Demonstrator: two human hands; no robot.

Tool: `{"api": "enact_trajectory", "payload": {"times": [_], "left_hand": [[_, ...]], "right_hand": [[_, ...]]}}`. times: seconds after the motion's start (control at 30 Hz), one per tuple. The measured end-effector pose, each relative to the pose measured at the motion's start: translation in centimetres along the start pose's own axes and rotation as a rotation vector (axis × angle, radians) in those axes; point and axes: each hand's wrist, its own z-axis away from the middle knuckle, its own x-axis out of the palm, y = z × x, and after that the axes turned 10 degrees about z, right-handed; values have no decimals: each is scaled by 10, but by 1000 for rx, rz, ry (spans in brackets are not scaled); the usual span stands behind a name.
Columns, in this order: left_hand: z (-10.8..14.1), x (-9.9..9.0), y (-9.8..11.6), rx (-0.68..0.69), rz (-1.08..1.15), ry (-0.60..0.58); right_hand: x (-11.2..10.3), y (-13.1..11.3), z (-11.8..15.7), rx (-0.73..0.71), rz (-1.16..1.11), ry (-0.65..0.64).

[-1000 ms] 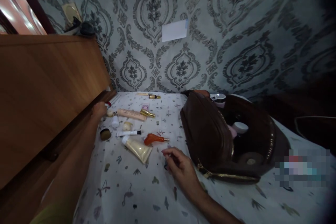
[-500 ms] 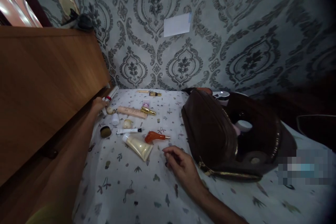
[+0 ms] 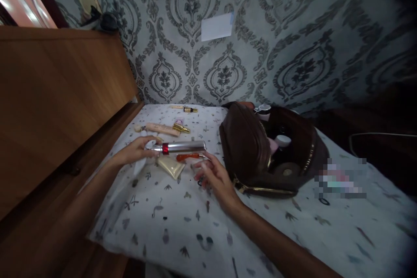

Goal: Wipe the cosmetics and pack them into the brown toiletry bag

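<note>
My left hand [image 3: 138, 150] is closed around one end of a silver tube with a red band [image 3: 185, 147], perhaps a mascara. The tube lies level in the air above the cloth. A blurred white item [image 3: 139, 166] hangs below the same hand; its kind is unclear. Just under the tube's free end is my right hand [image 3: 215, 178], fingers loosely bent and apart, the index fingertip at or close to the tube. Beneath them lie a cream squeeze tube [image 3: 171, 167] and an orange bottle [image 3: 187, 157], partly covered.
A brown zip bag [image 3: 243, 143] stands open at the right, with a white-lidded jar [image 3: 282, 140] inside. Farther back lie a peach tube [image 3: 163, 129], a gold tube [image 3: 181, 128] and a black-and-gold tube [image 3: 190, 110]. A wooden cabinet [image 3: 65, 108] borders the left.
My left hand has come from the far left edge toward the middle, bringing the silver tube. My right hand has moved slightly up toward it. The view has shifted a little.
</note>
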Motion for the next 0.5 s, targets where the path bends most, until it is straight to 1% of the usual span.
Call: {"api": "enact_trajectory", "payload": {"times": [0.07, 0.1, 0.17, 0.27, 0.37, 0.5], "left_hand": [[4, 14, 3, 44, -28, -84], [5, 18, 3, 43, -30, -112], [5, 23, 2, 16, 23, -109], [3, 24, -3, -15, 165, -33], [4, 28, -9, -9, 252, 35], [8, 47, -15, -10, 437, 207]], "right_hand": [[1, 1, 1, 22, -58, 11], [2, 1, 1, 35, -79, 20], [2, 2, 2, 59, -123, 36], [0, 0, 1, 83, -218, 28], [-2, -3, 0, 96, -340, 20], [-4, -6, 0, 113, -416, 0]]}}
